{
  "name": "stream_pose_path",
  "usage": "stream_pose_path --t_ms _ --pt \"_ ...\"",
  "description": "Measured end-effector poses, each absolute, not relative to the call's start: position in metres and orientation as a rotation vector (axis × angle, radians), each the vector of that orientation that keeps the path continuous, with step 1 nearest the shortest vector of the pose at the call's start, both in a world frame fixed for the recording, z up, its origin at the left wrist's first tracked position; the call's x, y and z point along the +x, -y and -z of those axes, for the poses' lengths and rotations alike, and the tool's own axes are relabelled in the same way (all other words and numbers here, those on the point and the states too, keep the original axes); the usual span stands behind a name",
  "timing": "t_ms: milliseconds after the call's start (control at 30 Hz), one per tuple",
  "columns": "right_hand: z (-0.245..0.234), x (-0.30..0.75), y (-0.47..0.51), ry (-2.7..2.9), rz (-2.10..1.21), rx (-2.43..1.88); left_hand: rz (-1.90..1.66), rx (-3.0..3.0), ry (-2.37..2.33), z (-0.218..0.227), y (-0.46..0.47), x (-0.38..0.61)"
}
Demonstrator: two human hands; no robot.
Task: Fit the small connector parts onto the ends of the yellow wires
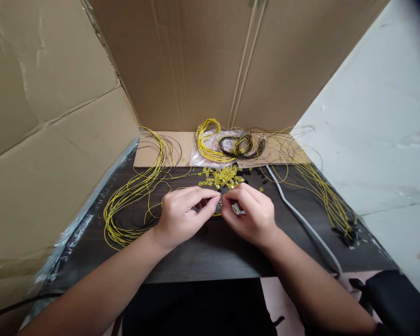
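Observation:
My left hand (187, 212) is closed in a pinch, thumb against forefinger. Opposite it, my right hand (250, 210) pinches too, and the fingertips of both nearly meet. A thin yellow wire (236, 209) shows by the right fingers, and a yellowish bit of it shows between the two pinches; its end is hidden by my fingers. Just beyond the fingertips lies a heap of small clear-yellow plastic pieces (224, 176). A bundle of long yellow wires (126, 210) curves over the dark table (196, 261) beside my left forearm.
Coiled yellow wires (206, 144) and a black wire coil (243, 144) lie on a plastic bag at the back. More yellow wires (322, 186) run down the right side to black ends. A grey cable (301, 214) crosses the table. Cardboard walls (203, 65) stand behind and left.

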State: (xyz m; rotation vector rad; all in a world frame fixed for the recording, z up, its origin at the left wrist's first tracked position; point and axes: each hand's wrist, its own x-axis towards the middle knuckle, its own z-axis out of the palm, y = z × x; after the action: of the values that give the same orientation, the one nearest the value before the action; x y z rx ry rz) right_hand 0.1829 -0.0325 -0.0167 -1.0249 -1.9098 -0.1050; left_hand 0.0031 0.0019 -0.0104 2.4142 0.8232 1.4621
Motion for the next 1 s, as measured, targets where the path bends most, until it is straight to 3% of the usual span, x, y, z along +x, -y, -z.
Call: stream_pose_path --t_ms 700,1000 --pt "0.0078 0.1785 0.0335 1.747 -0.365 -1.079 -1.544 2.580 -0.748 0.0112 -0.0047 -0.0036" --pt "0.0109 0.1791 0.0346 1.817 0.026 -1.043 -1.533 2.508 -0.791 0.0113 -0.0023 -0.0014"
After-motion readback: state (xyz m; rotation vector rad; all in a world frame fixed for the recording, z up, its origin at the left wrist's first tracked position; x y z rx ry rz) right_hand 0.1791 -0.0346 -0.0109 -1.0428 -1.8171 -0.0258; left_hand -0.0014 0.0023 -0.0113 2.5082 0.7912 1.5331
